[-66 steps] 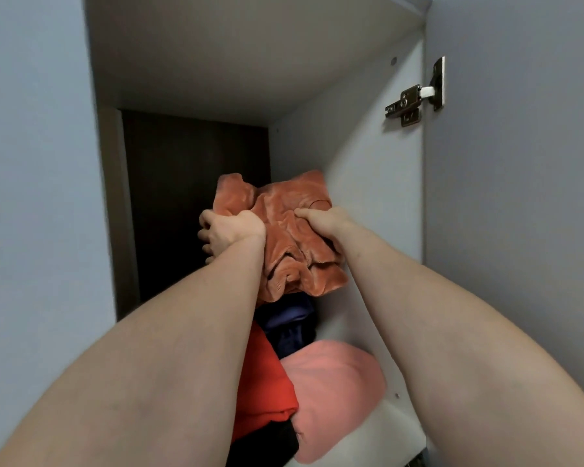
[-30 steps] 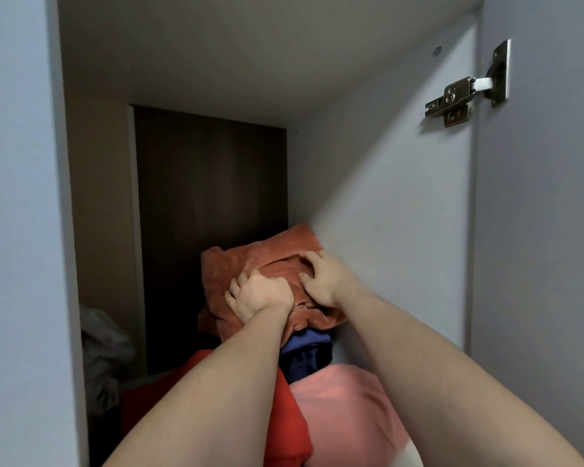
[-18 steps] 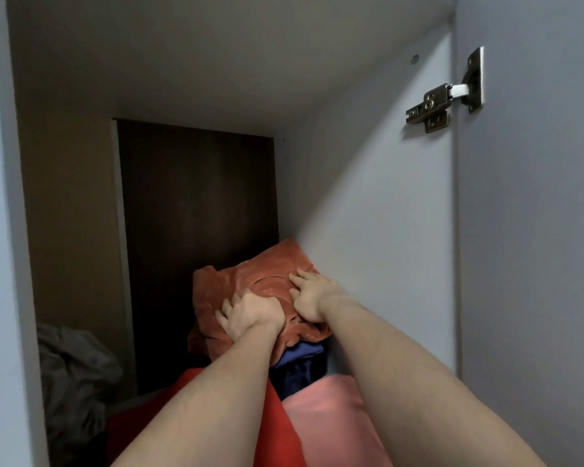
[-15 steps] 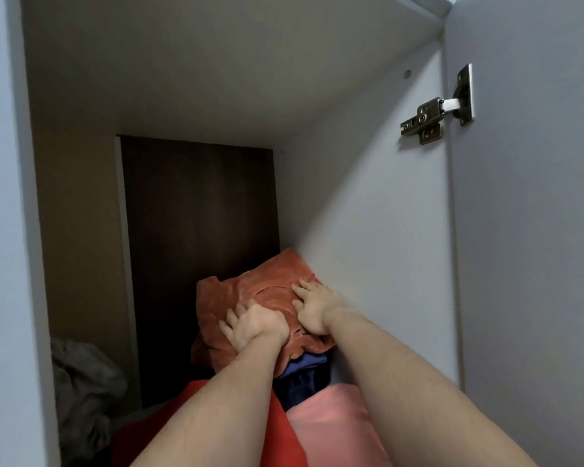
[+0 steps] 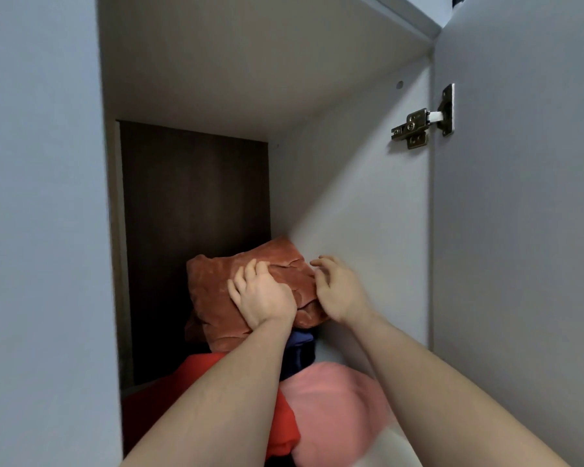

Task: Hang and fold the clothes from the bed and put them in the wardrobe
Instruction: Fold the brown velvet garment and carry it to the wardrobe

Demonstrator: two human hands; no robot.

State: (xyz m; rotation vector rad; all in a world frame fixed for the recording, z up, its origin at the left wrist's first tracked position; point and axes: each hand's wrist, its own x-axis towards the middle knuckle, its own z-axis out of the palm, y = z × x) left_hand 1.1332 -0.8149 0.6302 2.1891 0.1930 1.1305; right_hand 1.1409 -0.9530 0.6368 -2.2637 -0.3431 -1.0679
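Rust-orange folded garment (image 5: 250, 291) tops the far stack; left hand (image 5: 262, 299) presses it flat, fingers spread. Right hand (image 5: 339, 289) hovers just right, loosely spread, gripping nothing. Best to push evenly and release gently so the stack doesn't topple.

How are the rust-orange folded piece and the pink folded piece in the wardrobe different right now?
The rust-orange piece sits at the top of the pile at the back; the pink piece lies lower and nearer the front. The rust-orange one looks plush and creased; the pink one looks smooth. The left hand presses on the rust-orange piece, while nothing touches the pink one. Both lie by the wardrobe's right wall.
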